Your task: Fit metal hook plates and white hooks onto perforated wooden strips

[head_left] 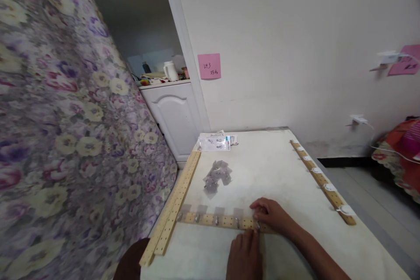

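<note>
A perforated wooden strip (226,221) lies crosswise near the front of the white table. Several clear hooks with shiny metal parts (216,220) sit along it, their see-through grey squares sticking out past its far edge. My right hand (273,215) is closed at the strip's right part, thumb and forefinger pinching at a clear hook (258,226) mostly covered by the fingers. From the near side, my left hand (245,253) has its fingers together on the strip's front edge beside that hook; its thumb is hidden. Beyond them lies a loose pile of similar clear hooks (217,178).
Two long perforated wooden strips (173,210) run along the table's left edge. Another strip (323,181) with several white hooks lies at the right edge. Printed hook packaging (215,143) rests at the back left. A flowered curtain (82,140) hangs at the left.
</note>
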A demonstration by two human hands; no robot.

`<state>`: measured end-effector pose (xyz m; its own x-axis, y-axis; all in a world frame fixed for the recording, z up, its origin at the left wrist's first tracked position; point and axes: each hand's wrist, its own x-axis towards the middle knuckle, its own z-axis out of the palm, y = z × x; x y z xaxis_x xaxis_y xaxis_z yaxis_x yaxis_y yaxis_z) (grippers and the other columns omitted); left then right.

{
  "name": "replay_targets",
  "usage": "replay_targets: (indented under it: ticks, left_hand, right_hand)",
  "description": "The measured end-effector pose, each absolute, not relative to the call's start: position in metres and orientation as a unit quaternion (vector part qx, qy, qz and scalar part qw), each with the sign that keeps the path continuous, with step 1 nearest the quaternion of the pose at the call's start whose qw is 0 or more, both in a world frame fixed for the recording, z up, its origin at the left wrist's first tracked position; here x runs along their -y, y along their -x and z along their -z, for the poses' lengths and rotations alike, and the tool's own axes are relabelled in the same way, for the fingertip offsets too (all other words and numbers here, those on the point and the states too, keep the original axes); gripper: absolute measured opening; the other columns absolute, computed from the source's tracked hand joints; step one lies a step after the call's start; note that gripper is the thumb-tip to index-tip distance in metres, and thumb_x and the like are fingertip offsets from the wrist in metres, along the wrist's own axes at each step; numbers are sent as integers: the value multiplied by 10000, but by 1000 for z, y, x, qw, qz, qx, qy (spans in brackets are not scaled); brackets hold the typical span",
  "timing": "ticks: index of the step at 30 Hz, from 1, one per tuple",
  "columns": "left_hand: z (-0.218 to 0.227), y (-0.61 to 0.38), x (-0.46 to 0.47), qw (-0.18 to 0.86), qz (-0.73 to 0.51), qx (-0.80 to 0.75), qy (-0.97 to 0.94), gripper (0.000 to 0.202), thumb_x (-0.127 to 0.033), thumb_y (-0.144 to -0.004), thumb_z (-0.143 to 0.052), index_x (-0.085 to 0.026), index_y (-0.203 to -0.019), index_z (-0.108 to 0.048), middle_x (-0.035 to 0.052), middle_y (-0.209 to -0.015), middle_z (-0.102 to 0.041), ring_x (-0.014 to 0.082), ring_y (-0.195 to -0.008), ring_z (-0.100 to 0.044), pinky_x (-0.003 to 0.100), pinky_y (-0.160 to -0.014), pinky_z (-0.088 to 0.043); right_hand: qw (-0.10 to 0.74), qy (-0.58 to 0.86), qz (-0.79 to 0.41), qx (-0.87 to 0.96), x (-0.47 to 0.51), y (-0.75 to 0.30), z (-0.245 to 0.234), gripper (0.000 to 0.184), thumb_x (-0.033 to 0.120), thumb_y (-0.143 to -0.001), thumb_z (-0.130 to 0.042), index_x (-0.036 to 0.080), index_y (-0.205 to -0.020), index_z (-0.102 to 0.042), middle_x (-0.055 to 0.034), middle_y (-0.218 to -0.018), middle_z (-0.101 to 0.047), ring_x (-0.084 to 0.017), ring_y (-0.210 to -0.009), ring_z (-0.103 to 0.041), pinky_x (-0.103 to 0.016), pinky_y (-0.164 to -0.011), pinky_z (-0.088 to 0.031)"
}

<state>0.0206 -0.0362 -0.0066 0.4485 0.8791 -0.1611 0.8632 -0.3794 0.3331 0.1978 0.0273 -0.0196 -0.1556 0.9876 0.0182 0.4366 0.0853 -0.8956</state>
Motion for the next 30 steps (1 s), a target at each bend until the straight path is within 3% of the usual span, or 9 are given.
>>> replay_targets:
  ticks: [23,30]
  left_hand:
    - [32,-19,37,144,-66,-511,-845,460,-263,-880,-459,-283,-1339,-442,57,-1259,-571,261,-1014,-510,404,-857,-379]
    - [26,-19,39,150,-63,-513,-843,468,-229,-869,-455,-273,-1334,-441,60,-1302,-540,256,-1063,-503,402,-897,-385]
  right_hand:
    - [341,559,-405,638,-23,-196,11,288,202,-633,-613,178,-912,-682,5,-687,-600,-147,-652,-528,-248,-606,-400]
    - [329,558,-401,648,-23,-198,15,329,206,-641,-614,157,-959,-685,-14,-725,-606,-151,-667,-535,-256,-615,-411]
